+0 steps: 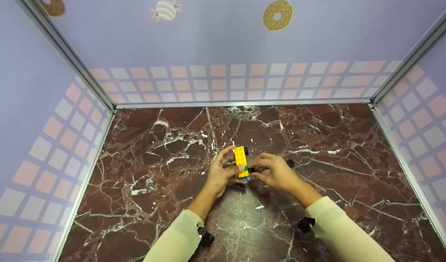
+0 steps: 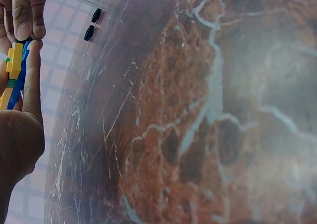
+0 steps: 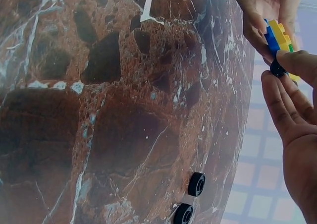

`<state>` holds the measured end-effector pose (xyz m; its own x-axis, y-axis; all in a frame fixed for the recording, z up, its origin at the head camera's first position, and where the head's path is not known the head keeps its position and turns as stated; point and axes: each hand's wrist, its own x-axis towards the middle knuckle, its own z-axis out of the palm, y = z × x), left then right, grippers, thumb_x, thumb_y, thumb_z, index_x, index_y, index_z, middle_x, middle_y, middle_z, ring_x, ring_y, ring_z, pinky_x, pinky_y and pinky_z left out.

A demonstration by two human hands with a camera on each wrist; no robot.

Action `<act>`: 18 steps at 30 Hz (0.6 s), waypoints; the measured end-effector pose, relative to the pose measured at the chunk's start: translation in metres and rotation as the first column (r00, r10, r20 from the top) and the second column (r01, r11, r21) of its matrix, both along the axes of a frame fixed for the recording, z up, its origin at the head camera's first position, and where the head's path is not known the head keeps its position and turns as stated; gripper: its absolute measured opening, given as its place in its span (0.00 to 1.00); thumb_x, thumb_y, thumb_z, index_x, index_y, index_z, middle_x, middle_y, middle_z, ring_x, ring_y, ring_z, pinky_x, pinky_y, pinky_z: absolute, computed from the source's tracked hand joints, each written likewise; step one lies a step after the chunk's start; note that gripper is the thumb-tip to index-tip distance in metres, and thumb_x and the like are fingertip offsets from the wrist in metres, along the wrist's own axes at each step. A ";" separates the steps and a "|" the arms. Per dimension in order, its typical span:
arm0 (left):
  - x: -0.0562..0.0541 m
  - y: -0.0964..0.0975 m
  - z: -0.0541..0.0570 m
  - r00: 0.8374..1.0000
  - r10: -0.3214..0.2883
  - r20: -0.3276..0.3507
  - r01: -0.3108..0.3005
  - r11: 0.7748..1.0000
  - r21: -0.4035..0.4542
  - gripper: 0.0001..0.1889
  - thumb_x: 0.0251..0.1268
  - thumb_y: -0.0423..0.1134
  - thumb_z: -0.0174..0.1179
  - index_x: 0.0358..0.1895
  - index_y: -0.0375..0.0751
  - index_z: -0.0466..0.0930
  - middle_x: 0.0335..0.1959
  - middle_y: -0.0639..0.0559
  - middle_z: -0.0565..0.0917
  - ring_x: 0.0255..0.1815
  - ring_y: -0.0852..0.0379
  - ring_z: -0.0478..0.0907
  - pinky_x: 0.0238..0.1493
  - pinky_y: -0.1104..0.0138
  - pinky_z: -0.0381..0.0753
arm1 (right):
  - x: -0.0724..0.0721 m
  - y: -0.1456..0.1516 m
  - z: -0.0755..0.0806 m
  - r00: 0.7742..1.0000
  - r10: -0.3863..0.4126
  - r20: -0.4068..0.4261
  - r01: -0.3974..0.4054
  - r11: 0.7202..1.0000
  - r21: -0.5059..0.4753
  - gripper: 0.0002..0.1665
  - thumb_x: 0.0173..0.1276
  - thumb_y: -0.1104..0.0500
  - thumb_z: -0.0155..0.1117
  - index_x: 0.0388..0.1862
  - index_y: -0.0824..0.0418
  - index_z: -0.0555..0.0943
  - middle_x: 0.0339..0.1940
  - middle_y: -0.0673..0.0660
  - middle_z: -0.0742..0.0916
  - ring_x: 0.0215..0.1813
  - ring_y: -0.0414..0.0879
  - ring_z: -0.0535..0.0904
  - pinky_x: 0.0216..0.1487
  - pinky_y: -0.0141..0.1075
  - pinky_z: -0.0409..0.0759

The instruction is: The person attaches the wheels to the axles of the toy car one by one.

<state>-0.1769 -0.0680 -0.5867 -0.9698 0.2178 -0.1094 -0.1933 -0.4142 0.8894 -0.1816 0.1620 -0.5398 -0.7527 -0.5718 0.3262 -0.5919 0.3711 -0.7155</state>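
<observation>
A toy brick car (image 1: 241,160), yellow on top with a green piece and a blue base, is gripped by my left hand (image 1: 221,174) between thumb and fingers. One black wheel (image 1: 246,150) sits at its far right side. From the right, my right hand (image 1: 275,171) pinches another black wheel (image 3: 278,68) against the car's near right side. Whether that wheel is seated cannot be seen, as fingers cover part of it. The blue base (image 2: 19,78) shows in the left wrist view, beside the left fingers.
Two loose black wheels (image 3: 196,184) stand on the marbled dark red tabletop (image 1: 164,174); in the head view a wheel (image 1: 290,162) shows just beyond the right hand. Lilac panels (image 1: 223,47) with checked borders enclose the back and both sides. A black wrist camera (image 1: 306,225) sits on the right sleeve.
</observation>
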 end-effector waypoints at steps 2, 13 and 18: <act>0.000 0.000 -0.001 1.000 0.006 0.003 -0.006 1.000 -0.002 0.44 0.69 0.18 0.69 0.85 0.43 0.63 0.63 0.37 0.78 0.42 0.51 0.90 0.32 0.55 0.99 | 0.000 0.000 -0.001 1.000 -0.002 -0.025 0.002 1.000 0.012 0.15 0.65 0.72 0.81 0.51 0.68 0.91 0.48 0.64 0.91 0.44 0.57 0.93 0.47 0.42 0.99; 0.000 0.002 0.004 0.999 0.043 -0.003 -0.043 0.999 -0.014 0.42 0.68 0.19 0.70 0.84 0.45 0.67 0.63 0.40 0.80 0.44 0.50 0.91 0.32 0.56 0.99 | -0.001 -0.007 -0.005 0.988 -0.051 -0.144 0.052 0.999 0.005 0.16 0.63 0.73 0.82 0.49 0.70 0.92 0.43 0.64 0.90 0.38 0.55 0.92 0.41 0.42 0.98; 0.000 0.002 0.003 0.999 0.037 -0.012 -0.038 0.999 -0.007 0.42 0.69 0.18 0.69 0.84 0.43 0.67 0.62 0.40 0.81 0.42 0.50 0.91 0.31 0.57 0.99 | 0.000 -0.008 -0.005 0.989 -0.058 -0.138 0.058 0.998 -0.003 0.16 0.63 0.73 0.82 0.49 0.70 0.92 0.43 0.63 0.90 0.38 0.55 0.92 0.41 0.42 0.98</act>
<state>-0.1772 -0.0661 -0.5839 -0.9785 0.1805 -0.0996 -0.1675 -0.4146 0.8944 -0.1815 0.1545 -0.5447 -0.7321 -0.5291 0.4289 -0.6628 0.4083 -0.6277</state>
